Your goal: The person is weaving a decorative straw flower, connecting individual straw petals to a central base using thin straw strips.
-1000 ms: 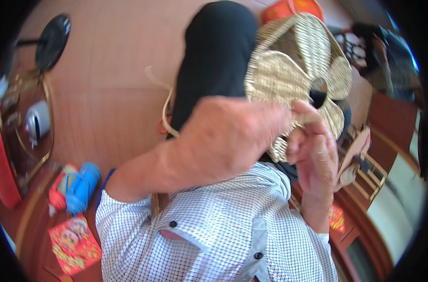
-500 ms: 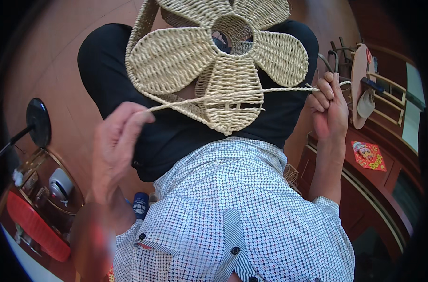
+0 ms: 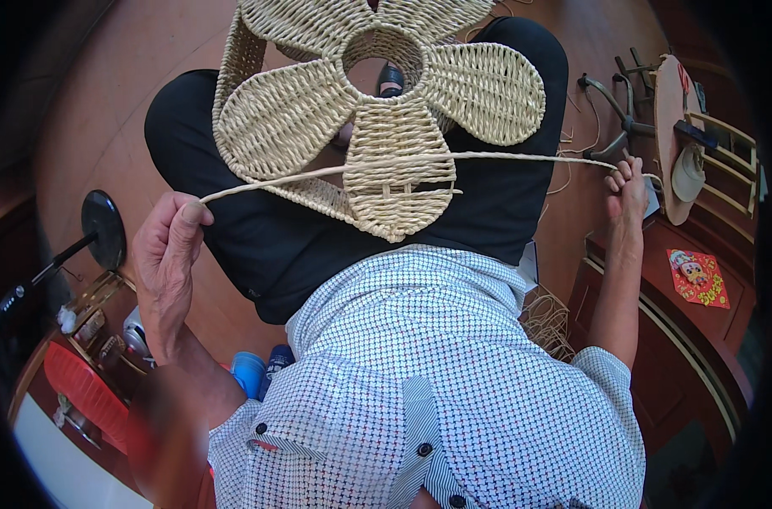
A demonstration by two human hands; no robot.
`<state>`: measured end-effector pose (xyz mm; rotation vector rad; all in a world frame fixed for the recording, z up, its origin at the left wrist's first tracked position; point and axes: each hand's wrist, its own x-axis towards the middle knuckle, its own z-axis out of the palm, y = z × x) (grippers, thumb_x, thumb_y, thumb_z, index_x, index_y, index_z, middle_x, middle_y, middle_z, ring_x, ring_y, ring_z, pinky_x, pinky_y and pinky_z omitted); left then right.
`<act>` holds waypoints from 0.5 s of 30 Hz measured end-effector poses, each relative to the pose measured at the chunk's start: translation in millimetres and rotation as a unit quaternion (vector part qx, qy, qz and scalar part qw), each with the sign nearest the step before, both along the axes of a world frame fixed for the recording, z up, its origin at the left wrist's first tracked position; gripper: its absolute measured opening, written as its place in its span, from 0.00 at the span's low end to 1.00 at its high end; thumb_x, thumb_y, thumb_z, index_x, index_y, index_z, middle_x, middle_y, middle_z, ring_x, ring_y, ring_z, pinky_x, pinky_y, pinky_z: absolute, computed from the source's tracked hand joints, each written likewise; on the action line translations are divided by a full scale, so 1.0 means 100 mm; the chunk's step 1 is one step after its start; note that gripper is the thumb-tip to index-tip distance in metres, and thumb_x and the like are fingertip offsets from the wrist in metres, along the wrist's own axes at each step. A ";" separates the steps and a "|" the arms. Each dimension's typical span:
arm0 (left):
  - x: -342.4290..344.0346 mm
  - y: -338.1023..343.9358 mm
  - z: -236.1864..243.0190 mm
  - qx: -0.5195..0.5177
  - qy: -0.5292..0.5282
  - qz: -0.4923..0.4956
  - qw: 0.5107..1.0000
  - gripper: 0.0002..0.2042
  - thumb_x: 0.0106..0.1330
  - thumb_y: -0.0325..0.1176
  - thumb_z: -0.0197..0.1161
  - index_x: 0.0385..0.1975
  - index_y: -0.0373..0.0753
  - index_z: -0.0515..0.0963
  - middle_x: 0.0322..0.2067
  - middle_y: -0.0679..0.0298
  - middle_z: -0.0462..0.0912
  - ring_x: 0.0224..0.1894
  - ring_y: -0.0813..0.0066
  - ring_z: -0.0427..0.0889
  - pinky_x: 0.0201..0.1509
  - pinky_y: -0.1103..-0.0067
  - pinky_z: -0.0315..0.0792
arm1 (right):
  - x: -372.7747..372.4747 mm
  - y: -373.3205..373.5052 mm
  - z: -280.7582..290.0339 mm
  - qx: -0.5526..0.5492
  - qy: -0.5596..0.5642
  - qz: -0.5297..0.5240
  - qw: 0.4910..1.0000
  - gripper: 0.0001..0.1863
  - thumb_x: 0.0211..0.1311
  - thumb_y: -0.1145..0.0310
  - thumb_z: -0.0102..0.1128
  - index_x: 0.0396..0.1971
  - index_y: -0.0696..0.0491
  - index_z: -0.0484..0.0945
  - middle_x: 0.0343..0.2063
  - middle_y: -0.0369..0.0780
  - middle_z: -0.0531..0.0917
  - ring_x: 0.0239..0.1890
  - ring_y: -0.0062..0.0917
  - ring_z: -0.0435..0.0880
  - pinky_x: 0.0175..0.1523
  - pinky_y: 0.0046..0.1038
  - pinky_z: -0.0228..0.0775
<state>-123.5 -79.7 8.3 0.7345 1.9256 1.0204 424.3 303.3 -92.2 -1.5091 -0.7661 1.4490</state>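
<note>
A flower-shaped woven straw piece [image 3: 400, 136] rests on my lap, with broad petals around a round hole. Across its lowest petal runs a long pale straw cord [image 3: 513, 156], stretched nearly level. My left hand [image 3: 172, 231] pinches the cord's left end between thumb and fingers, out beside my knee. Far to the right, my right hand [image 3: 628, 188] is closed on the other part of the cord, and a short tail sticks out past it. Below the cord, the petal has a gap in its weave and a short strand end poking out to the right.
A coil of loose straw cord [image 3: 549, 327] lies by my right hip. At right stand a wooden chair [image 3: 725, 170] and a dark red cabinet [image 3: 632, 331] bearing a red paper decoration [image 3: 698, 278]. Blue cup [image 3: 248, 373] and black round-based stand [image 3: 103, 229] are at left.
Both hands have moved farther apart, the left going left and the right going right and slightly down. More cord now shows on each side. The woven piece has shifted slightly left in view.
</note>
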 end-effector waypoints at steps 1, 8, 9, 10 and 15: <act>0.01 0.01 0.00 0.000 0.003 -0.002 1.000 0.16 0.83 0.45 0.61 0.38 0.39 0.81 0.25 0.80 0.65 0.26 0.91 0.58 0.29 0.85 0.51 | 0.17 0.06 -0.10 0.001 -0.003 -0.018 1.000 0.14 0.89 0.54 0.45 0.41 0.46 0.73 0.23 0.26 0.64 0.19 0.13 0.58 0.24 0.20 0.52; 0.36 0.35 0.07 0.023 0.036 -0.042 0.998 0.12 0.84 0.39 0.61 0.39 0.38 0.81 0.26 0.81 0.67 0.27 0.92 0.59 0.30 0.87 0.52 | 0.91 0.25 -0.43 -0.085 -0.078 0.095 0.989 0.19 0.86 0.49 0.51 0.51 0.51 0.77 0.31 0.31 0.77 0.27 0.13 0.72 0.31 0.19 0.64; 0.50 0.42 0.08 0.026 0.050 -0.060 0.997 0.12 0.83 0.38 0.61 0.39 0.37 0.82 0.27 0.81 0.68 0.27 0.92 0.60 0.31 0.87 0.53 | 0.43 0.11 -0.24 -0.075 -0.344 0.169 0.921 0.23 0.83 0.48 0.54 0.59 0.54 0.76 0.38 0.35 0.82 0.34 0.16 0.79 0.38 0.21 0.70; 0.62 0.51 0.12 0.030 0.060 -0.084 0.994 0.11 0.82 0.36 0.62 0.39 0.36 0.82 0.27 0.80 0.70 0.28 0.92 0.62 0.31 0.86 0.55 | 0.16 -0.02 -0.04 -0.058 -0.584 0.222 0.778 0.30 0.81 0.47 0.58 0.67 0.57 0.75 0.45 0.39 0.88 0.42 0.20 0.86 0.45 0.22 0.76; 0.96 0.82 0.13 0.049 0.034 -0.135 0.989 0.10 0.81 0.34 0.64 0.40 0.33 0.83 0.28 0.77 0.74 0.28 0.91 0.66 0.31 0.86 0.59 | -1.36 -0.98 0.94 0.266 -0.399 0.274 0.834 0.22 0.78 0.59 0.63 0.62 0.58 0.83 0.54 0.45 0.89 0.57 0.35 0.87 0.64 0.34 0.75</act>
